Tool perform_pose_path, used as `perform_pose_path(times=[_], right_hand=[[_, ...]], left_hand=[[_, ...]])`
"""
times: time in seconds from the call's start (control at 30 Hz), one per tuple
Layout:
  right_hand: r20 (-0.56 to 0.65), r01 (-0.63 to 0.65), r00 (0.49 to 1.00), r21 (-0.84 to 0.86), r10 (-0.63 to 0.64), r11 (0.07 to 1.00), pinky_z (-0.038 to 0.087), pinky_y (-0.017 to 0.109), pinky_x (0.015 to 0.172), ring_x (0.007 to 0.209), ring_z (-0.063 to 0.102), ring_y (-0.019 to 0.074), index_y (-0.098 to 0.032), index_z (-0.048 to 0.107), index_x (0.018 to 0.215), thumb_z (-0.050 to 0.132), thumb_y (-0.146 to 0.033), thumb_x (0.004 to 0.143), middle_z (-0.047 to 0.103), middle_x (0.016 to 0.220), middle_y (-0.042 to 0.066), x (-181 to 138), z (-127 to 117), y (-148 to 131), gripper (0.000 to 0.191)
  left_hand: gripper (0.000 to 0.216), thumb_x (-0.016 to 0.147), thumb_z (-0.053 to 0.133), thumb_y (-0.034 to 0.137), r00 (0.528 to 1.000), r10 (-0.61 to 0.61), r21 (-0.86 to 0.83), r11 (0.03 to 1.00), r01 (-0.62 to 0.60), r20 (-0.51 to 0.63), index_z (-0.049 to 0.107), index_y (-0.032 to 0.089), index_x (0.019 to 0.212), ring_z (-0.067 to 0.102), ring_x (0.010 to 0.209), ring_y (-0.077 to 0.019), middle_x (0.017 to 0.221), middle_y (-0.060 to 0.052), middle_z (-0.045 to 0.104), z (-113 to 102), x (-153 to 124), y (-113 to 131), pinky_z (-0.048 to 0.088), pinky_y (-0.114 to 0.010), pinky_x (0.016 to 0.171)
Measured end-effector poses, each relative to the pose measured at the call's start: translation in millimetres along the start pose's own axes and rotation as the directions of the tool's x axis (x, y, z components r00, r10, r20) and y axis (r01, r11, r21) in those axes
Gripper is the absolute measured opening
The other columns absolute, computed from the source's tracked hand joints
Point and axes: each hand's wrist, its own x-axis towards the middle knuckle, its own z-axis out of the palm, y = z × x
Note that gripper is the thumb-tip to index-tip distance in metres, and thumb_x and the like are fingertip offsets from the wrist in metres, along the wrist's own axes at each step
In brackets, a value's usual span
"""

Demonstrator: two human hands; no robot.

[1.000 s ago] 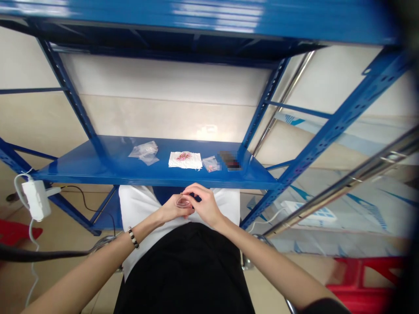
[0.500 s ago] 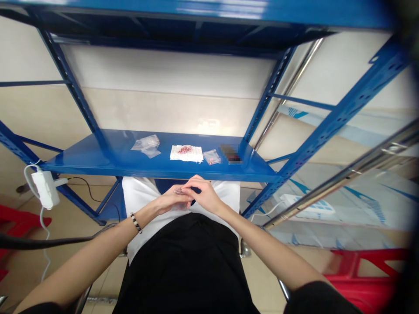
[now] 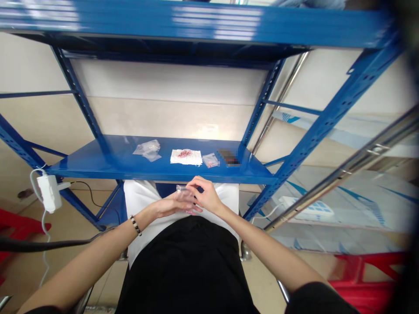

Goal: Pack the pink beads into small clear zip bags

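Observation:
A small clear plastic bag is held over my lap, just in front of the shelf's edge. My left hand grips it from the left, with the thumb across the front and the other fingers partly hidden behind. At the bag's right edge, my right hand is closed in a pinch, thumb and forefinger against the plastic. On the shelf beyond lies a white cloth or tissue bearing a little heap of pink and red beads. To its right is another clear bag with a few reddish bits inside.
Several empty-looking clear bags lie on the left of the blue shelf. A blurred-out dark rectangular object lies on the right. An upper blue beam crosses overhead. A white power strip hangs at the left post.
The bag shows more fully between my hands, its top now raised. My left fingers have straightened somewhat, and my right fingers have shifted to the bag's right edge. The view has tilted up slightly.

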Motion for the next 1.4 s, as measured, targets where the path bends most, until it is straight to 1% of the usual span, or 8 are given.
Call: perform_pose_path(times=[0.17, 0.33, 0.6, 0.73, 0.9, 1.1, 1.27, 1.4], right_hand=[[-0.035, -0.102, 0.994, 0.112, 0.107, 0.988, 0.045, 0.027, 0.066, 0.071, 0.055, 0.0147, -0.018, 0.065, 0.081, 0.054, -0.029, 0.092, 0.06, 0.079, 0.003, 12.4, -3.0, 7.6, 0.019], [-0.026, -0.182, 0.98, 0.257, 0.195, 0.949, 0.044, 0.026, 0.058, 0.063, 0.053, 0.0133, -0.017, 0.066, 0.081, 0.058, -0.033, 0.088, 0.059, 0.076, 0.002, 14.5, -6.3, 11.0, 0.019], [0.004, -0.274, 0.958, 0.32, 0.288, 0.907, 0.042, 0.025, 0.051, 0.053, 0.049, 0.0126, -0.017, 0.066, 0.082, 0.062, -0.04, 0.085, 0.058, 0.065, 0.001, 11.1, -11.1, 21.6, 0.023], [0.019, -0.288, 0.954, 0.319, 0.298, 0.903, 0.041, 0.025, 0.05, 0.051, 0.048, 0.0115, -0.017, 0.066, 0.081, 0.063, -0.04, 0.084, 0.056, 0.064, 0.0, 18.2, -9.0, 31.9, 0.023], [0.088, -0.248, 0.968, 0.278, 0.233, 0.928, 0.044, 0.024, 0.053, 0.058, 0.05, 0.0106, -0.016, 0.067, 0.082, 0.062, -0.04, 0.085, 0.058, 0.078, 0.002, 14.5, -3.3, 34.5, 0.025], [0.042, -0.296, 0.953, 0.321, 0.299, 0.9, 0.047, 0.023, 0.058, 0.068, 0.057, 0.0112, -0.022, 0.053, 0.122, 0.067, -0.042, 0.082, 0.057, 0.094, 0.002, 7.8, 3.9, 39.5, 0.047], [0.12, -0.365, 0.931, 0.278, 0.345, 0.889, 0.047, 0.027, 0.068, 0.072, 0.059, 0.0149, -0.018, 0.057, 0.092, 0.059, -0.046, 0.087, 0.06, 0.077, 0.001, 11.8, 7.2, 41.9, 0.028], [0.167, -0.349, 0.935, 0.291, 0.312, 0.891, 0.045, 0.027, 0.067, 0.066, 0.055, 0.0143, -0.017, 0.055, 0.069, 0.056, -0.048, 0.089, 0.058, 0.066, 0.0, 11.5, 10.5, 35.4, 0.037]], left_hand=[[0.05, 0.088, 0.063, 0.029, 0.988, -0.104, -0.014, 0.994, 0.106, 0.115, 0.048, 0.021, 0.134, 0.068, 0.102, -0.0343, 0.133, -0.021, 0.055, -13.0, 7.5, 7.7, 0.054, -0.035, 0.072], [0.054, 0.09, 0.059, 0.041, 0.97, -0.196, 0.064, 0.98, 0.188, 0.146, 0.049, 0.019, 0.137, 0.065, 0.109, -0.0332, 0.138, -0.022, 0.052, -10.0, 3.6, 12.0, 0.053, -0.035, 0.078], [0.058, 0.088, 0.057, 0.053, 0.992, -0.126, 0.144, 0.982, 0.126, -0.007, 0.055, 0.018, 0.135, 0.062, 0.114, -0.031, 0.136, -0.022, 0.054, -17.7, -0.2, 16.5, 0.05, -0.038, 0.089], [0.058, 0.083, 0.065, 0.053, 0.987, 0.025, 0.179, 0.984, 0.003, -0.156, 0.06, 0.018, 0.129, 0.065, 0.109, -0.0311, 0.13, -0.021, 0.06, -28.3, 11.3, 16.5, 0.051, -0.04, 0.086], [0.049, 0.082, 0.066, 0.05, 0.882, 0.259, 0.256, 0.953, -0.165, -0.394, 0.069, 0.01, 0.111, 0.069, 0.095, -0.0285, 0.106, -0.019, 0.071, -29.3, 18.9, 1.5, 0.053, -0.037, 0.08], [0.042, 0.081, 0.068, 0.047, 0.794, 0.334, 0.24, 0.94, -0.242, -0.508, 0.073, 0.01, 0.1, 0.069, 0.09, -0.0261, 0.101, -0.016, 0.072, -24.0, 15.5, -5.2, 0.055, -0.035, 0.077], [0.04, 0.077, 0.073, 0.044, 0.774, 0.33, 0.137, 0.942, -0.306, -0.541, 0.074, 0.011, 0.1, 0.067, 0.092, -0.0247, 0.103, -0.014, 0.07, -20.5, 20.1, 4.7, 0.056, -0.039, 0.082], [0.039, 0.073, 0.075, 0.047, 0.722, 0.336, 0.189, 0.941, -0.28, -0.604, 0.072, 0.012, 0.091, 0.066, 0.077, -0.0182, 0.089, -0.009, 0.07, -26.0, 20.0, 4.0, 0.057, -0.034, 0.075]])
